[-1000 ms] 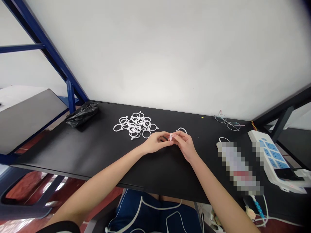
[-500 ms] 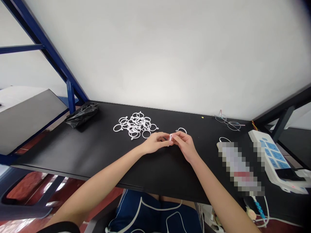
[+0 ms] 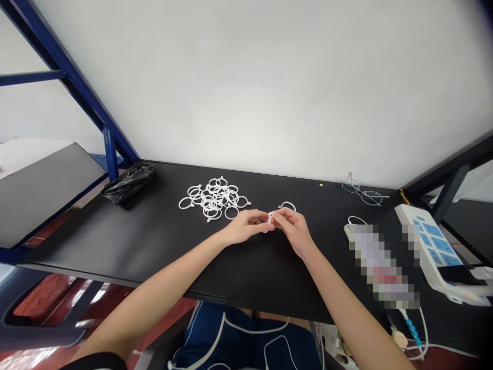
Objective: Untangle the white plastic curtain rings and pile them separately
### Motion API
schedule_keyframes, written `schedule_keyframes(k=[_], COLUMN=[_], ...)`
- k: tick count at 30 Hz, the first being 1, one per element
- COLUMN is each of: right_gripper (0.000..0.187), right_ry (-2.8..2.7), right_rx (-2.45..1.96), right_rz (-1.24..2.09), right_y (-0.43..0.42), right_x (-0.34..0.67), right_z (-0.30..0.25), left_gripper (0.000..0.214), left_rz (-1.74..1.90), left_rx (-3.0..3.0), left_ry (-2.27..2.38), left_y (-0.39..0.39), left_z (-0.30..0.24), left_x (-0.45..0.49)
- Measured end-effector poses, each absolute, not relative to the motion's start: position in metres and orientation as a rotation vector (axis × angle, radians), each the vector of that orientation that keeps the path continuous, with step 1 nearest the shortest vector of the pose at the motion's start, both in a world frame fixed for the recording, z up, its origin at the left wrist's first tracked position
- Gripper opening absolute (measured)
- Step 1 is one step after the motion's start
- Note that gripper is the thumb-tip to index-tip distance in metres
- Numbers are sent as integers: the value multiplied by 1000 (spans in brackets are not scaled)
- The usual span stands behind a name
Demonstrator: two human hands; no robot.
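Note:
My left hand (image 3: 248, 225) and my right hand (image 3: 293, 228) meet over the middle of the black desk. Pinched between their fingertips is a white ring (image 3: 270, 218), seen nearly edge-on and partly covered by the fingers. A pile of white rings (image 3: 217, 198), each with a small eyelet, lies just left of and beyond my left hand. Another single white ring (image 3: 288, 205) rests on the desk right behind my right hand, its near part hidden by that hand.
A crumpled black plastic bag (image 3: 129, 184) lies at the far left. On the right are eyeglasses (image 3: 361, 192), a blurred-out phone-shaped item (image 3: 381, 264) with a cable, and a white power strip (image 3: 435, 246). A white wall (image 3: 262, 92) rises behind the desk (image 3: 154, 231).
Both hands keep nearly the same pose around the white ring. The camera view has shifted very slightly; the pile and the single ring lie as before.

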State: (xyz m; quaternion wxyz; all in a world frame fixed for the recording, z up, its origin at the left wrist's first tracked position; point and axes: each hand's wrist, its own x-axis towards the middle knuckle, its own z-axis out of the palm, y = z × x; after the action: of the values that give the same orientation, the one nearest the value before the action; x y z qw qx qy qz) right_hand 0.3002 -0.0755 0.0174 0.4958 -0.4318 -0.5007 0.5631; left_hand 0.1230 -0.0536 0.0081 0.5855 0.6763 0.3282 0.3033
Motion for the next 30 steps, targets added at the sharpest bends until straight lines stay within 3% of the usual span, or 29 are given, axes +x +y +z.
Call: schedule_keyframes(k=[12, 30], right_gripper=[28, 31], right_ry=[-1223, -1188], right_rx=[-1041, -1095], right_rz=[1350, 1435], right_y=[-75, -75], right_x=[300, 298], right_z=[15, 16], left_gripper=[33, 43], left_rz=[718, 737], left_rx=[1573, 1522], left_ry=[727, 787], left_y=[-54, -53], left_z=[10, 4], left_x=[123, 126])
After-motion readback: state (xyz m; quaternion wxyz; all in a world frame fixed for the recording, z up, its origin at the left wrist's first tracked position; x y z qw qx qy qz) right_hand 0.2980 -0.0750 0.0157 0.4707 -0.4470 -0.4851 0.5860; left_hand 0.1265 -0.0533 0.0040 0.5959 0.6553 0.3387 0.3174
